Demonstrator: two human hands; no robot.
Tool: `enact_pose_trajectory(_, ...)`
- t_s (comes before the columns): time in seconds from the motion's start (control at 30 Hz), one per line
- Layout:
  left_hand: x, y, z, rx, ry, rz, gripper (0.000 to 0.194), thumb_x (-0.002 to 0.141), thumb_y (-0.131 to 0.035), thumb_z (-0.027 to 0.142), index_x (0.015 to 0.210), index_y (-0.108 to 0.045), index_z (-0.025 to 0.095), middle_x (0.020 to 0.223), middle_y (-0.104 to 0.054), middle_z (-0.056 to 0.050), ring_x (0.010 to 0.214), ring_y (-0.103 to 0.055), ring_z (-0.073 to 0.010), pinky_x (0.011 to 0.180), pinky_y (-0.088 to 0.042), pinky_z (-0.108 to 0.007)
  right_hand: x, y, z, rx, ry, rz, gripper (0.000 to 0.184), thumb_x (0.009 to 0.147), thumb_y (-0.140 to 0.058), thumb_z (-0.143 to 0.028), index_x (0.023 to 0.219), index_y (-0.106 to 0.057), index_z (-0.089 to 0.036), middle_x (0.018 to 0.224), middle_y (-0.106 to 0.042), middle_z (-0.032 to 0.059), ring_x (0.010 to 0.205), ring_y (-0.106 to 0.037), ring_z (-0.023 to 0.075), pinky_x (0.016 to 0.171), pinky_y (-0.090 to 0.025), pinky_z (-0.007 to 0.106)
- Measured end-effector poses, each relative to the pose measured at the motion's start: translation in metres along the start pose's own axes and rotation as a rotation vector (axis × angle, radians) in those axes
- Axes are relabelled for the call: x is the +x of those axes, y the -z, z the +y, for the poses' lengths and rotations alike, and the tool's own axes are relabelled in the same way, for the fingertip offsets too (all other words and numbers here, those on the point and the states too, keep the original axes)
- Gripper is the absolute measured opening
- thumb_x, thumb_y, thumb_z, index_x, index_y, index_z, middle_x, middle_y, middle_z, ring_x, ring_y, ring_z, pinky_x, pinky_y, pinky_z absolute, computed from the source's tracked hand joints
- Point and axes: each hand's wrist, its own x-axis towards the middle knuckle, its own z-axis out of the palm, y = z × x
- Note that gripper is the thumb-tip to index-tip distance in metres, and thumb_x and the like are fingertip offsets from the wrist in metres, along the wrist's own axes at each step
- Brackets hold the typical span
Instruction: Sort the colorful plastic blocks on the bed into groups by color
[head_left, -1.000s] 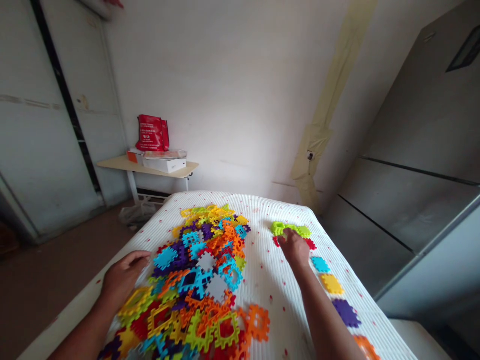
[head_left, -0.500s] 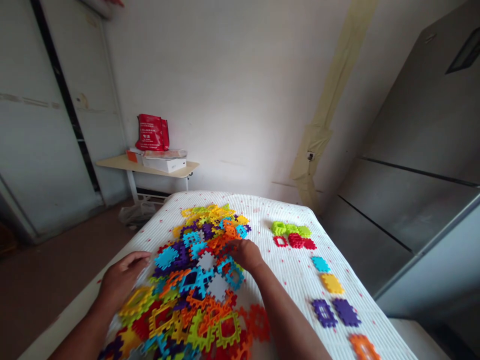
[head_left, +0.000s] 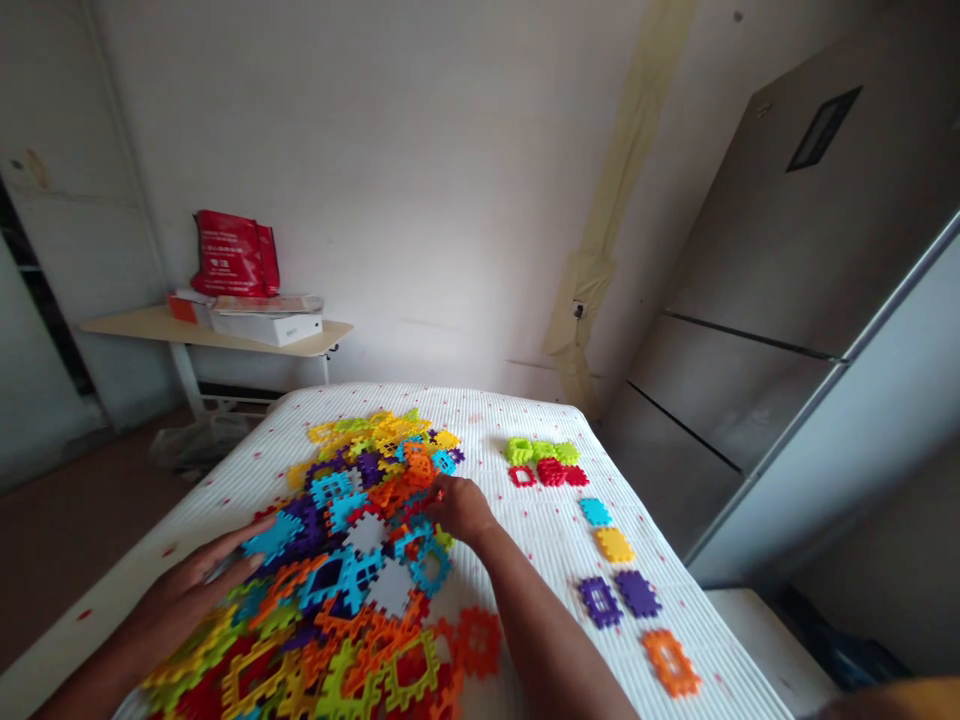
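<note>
A heap of interlocking plastic tiles (head_left: 390, 585) with toothed edges, in several colours, covers the left part of the bed-like surface (head_left: 540, 560). My left hand (head_left: 187, 590) lies over the heap's left side, fingers stretched out and apart, the fingertips at a light blue solid tile (head_left: 271, 538). On the heap's right edge, my right hand (head_left: 463, 508) has its fingers curled together among orange and red tiles. Something reddish shows at those fingertips, but I cannot make out the piece. Near them lie an orange tile (head_left: 418, 462) and a grey tile (head_left: 367, 533).
Right of the heap lie lime green tiles (head_left: 541, 450), red tiles (head_left: 551, 472), a blue tile (head_left: 595, 511), a yellow tile (head_left: 615, 545), two purple tiles (head_left: 638, 593) and an orange frame tile (head_left: 670, 662). A small table (head_left: 142, 324) bears a red bag (head_left: 236, 255). A refrigerator (head_left: 720, 290) stands right.
The view has swung to the right, so everything sits further left. My left hand has come onto the heap with its fingers spreading towards the blue tile. My right hand stays at the heap's right edge.
</note>
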Motion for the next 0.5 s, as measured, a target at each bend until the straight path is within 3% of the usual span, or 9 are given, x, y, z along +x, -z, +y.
enact_pose_trajectory(0.17, -0.002, 0.000, 0.003, -0.086, 0.032, -0.078, 0.065, 0.067, -0.056, 0.065, 0.119, -0.060, 0.026, 0.134, -0.052, -0.003, 0.126, -0.044, -0.0256, 0.109, -0.028, -0.038, -0.021, 0.020, 0.013, 0.114, 0.042, 0.157, 0.007, 0.076, -0.057, -0.022, 0.082, -0.060, -0.022, 0.063, -0.063, -0.0043, 0.057, -0.057, 0.0095, 0.052, -0.032, 0.017)
enact_pose_trajectory(0.33, -0.005, 0.001, 0.010, -0.048, 0.038, -0.086, 0.069, 0.067, -0.056, 0.065, 0.121, -0.059, 0.022, 0.132, -0.053, -0.007, 0.124, -0.046, -0.0293, 0.108, -0.031, -0.042, -0.043, 0.021, 0.039, -0.148, 0.047, 0.356, 0.015, 0.086, -0.045, -0.026, 0.086, -0.059, -0.022, 0.068, -0.065, -0.0008, 0.060, -0.059, 0.0115, 0.054, -0.029, 0.019)
enact_pose_trajectory(0.4, -0.006, 0.001, 0.010, -0.033, 0.026, -0.069, 0.068, 0.067, -0.055, 0.064, 0.120, -0.060, 0.022, 0.132, -0.054, -0.006, 0.125, -0.045, -0.0282, 0.108, -0.030, -0.040, -0.051, 0.015, 0.050, -0.267, 0.016, 0.345, 0.018, 0.087, -0.041, -0.024, 0.086, -0.059, -0.022, 0.071, -0.067, 0.0013, 0.061, -0.060, 0.0126, 0.054, -0.029, 0.019)
enact_pose_trajectory(0.5, -0.006, 0.001, 0.010, -0.020, 0.031, -0.069, 0.066, 0.068, -0.054, 0.065, 0.119, -0.060, 0.024, 0.132, -0.054, -0.004, 0.124, -0.046, -0.0265, 0.108, -0.030, -0.038, -0.058, 0.013, 0.059, -0.341, -0.023, 0.221, 0.016, 0.081, -0.048, -0.021, 0.089, -0.061, -0.023, 0.076, -0.069, 0.0022, 0.066, -0.062, 0.0146, 0.055, -0.031, 0.020)
